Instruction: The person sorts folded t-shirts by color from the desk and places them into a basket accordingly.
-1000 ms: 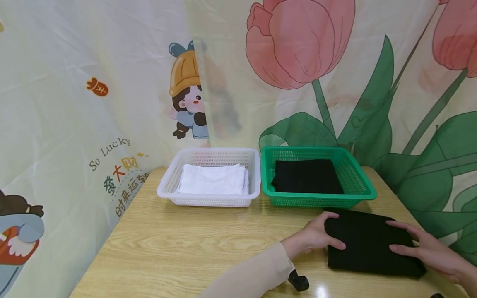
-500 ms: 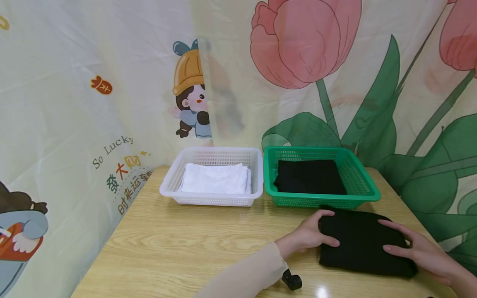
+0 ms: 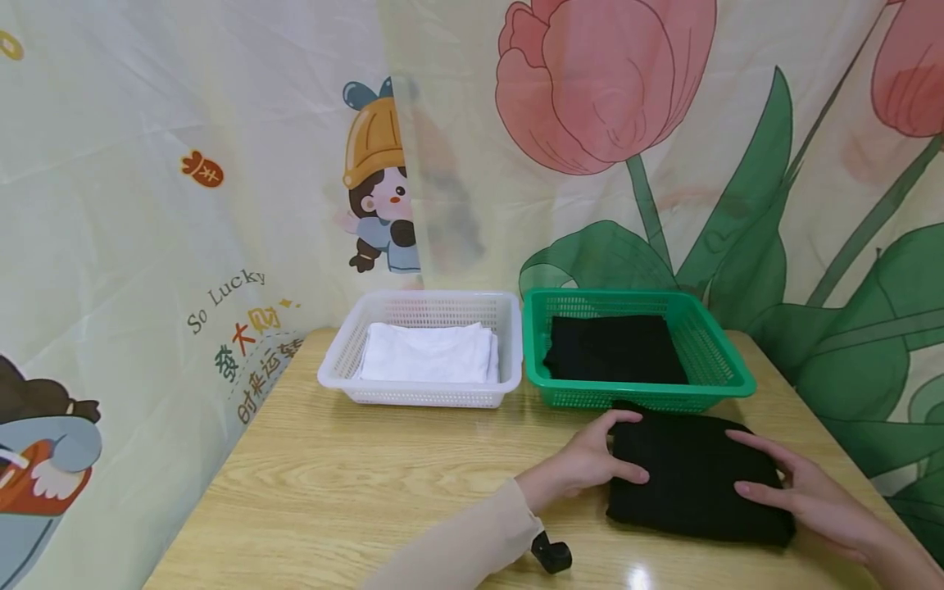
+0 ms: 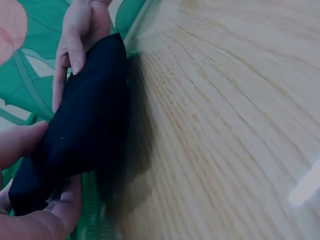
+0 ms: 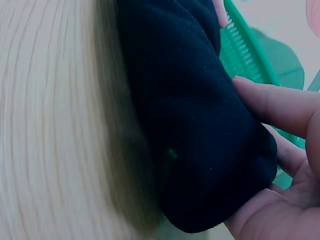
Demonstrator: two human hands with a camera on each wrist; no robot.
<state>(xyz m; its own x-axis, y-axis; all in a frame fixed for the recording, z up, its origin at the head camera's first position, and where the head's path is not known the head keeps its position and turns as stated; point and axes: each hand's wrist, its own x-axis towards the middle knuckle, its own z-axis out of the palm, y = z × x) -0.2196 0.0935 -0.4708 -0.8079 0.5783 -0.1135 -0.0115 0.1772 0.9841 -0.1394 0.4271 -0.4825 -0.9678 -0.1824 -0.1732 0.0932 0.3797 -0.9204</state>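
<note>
A folded black cloth (image 3: pixel 693 479) is held between both hands over the right side of the table. The left hand (image 3: pixel 586 455) grips its left edge, thumb on top and other fingers curled beneath, as the left wrist view shows. At the opposite edge, the right hand (image 3: pixel 819 496) pinches the cloth with its thumb on the upper face. Some fingers pass under it in the right wrist view. A shadow lies beside the black fabric (image 4: pixel 95 110) in the left wrist view, so it appears raised off the wood.
Just behind the held cloth stands a green basket (image 3: pixel 642 395) with another folded black cloth (image 3: pixel 615 348) inside. To its left, a white basket (image 3: pixel 420 393) contains folded white cloth (image 3: pixel 428 352). Both sit along the back of the wooden table (image 3: pixel 354 475), before a printed curtain (image 3: pixel 280 123).
Both hands have carried the folded black cloth leftward, keeping their hold at its two edges. The baskets stay in place on the table; the head view has shifted slightly.
</note>
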